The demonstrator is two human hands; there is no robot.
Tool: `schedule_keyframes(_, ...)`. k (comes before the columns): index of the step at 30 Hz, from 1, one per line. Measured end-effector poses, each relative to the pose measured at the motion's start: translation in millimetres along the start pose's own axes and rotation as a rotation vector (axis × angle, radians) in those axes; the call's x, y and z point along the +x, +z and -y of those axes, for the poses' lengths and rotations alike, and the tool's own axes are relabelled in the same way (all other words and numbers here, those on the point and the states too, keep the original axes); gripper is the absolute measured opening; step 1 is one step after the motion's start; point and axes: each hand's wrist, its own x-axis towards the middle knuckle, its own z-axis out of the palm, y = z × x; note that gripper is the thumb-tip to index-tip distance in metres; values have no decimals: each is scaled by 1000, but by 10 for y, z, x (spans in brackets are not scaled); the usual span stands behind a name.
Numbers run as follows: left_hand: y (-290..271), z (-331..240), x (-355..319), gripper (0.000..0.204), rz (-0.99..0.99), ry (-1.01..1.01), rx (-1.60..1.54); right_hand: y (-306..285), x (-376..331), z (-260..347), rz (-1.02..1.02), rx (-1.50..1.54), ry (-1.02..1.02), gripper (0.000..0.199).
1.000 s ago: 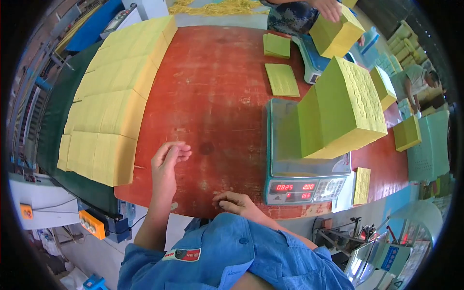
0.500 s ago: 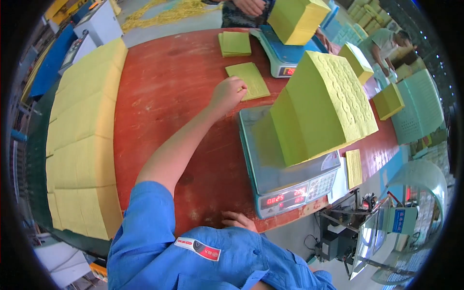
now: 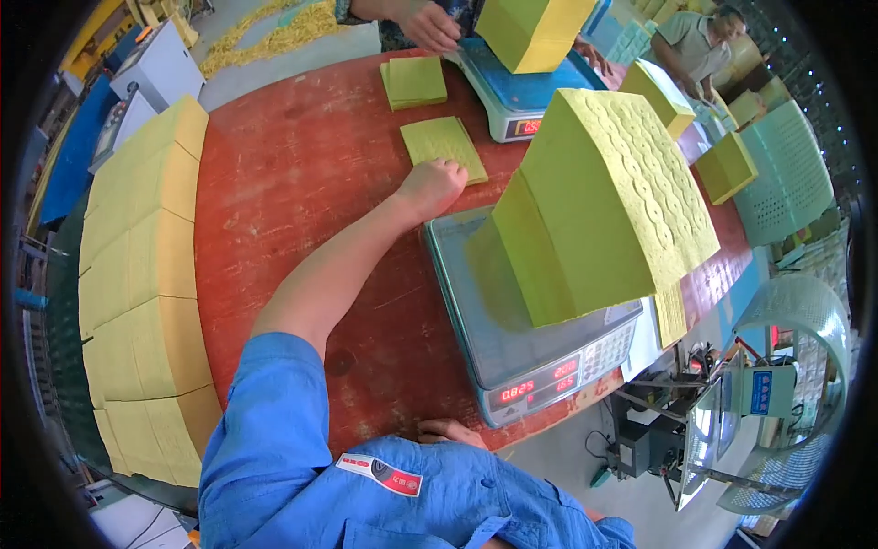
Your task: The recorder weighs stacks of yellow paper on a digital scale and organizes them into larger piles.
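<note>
Head view: the left hand (image 3: 437, 186) reaches far across the red table (image 3: 283, 192), its fingers curled down onto the near left corner of a thin yellow-green sheet stack (image 3: 445, 146) lying flat just beyond the knuckles. Whether the fingers pinch a sheet or only press on it I cannot tell. The right hand (image 3: 450, 432) rests at the near table edge, fingers flat and spread, holding nothing, just left of the grey scale's (image 3: 512, 357) red display. On that scale, right of the left hand, stands 1 tall yellow-green block (image 3: 604, 206), tilted. A 2nd small stack (image 3: 414, 80) lies farther off, near another person's hand (image 3: 430, 23) and a blue scale (image 3: 517, 96). Large yellow slabs (image 3: 137, 274) line the left side.
</note>
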Motion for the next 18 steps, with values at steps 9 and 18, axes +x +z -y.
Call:
schedule_keyframes(9, -847, -90, -1568, 17, 84, -32, 0, 137, -52, -115, -82, -46, -199, 24)
schedule_keyframes(18, -1792, -1941, -3058, 14, 83, -271, 135, -11, -17, 16, -151, 60, -303, 17)
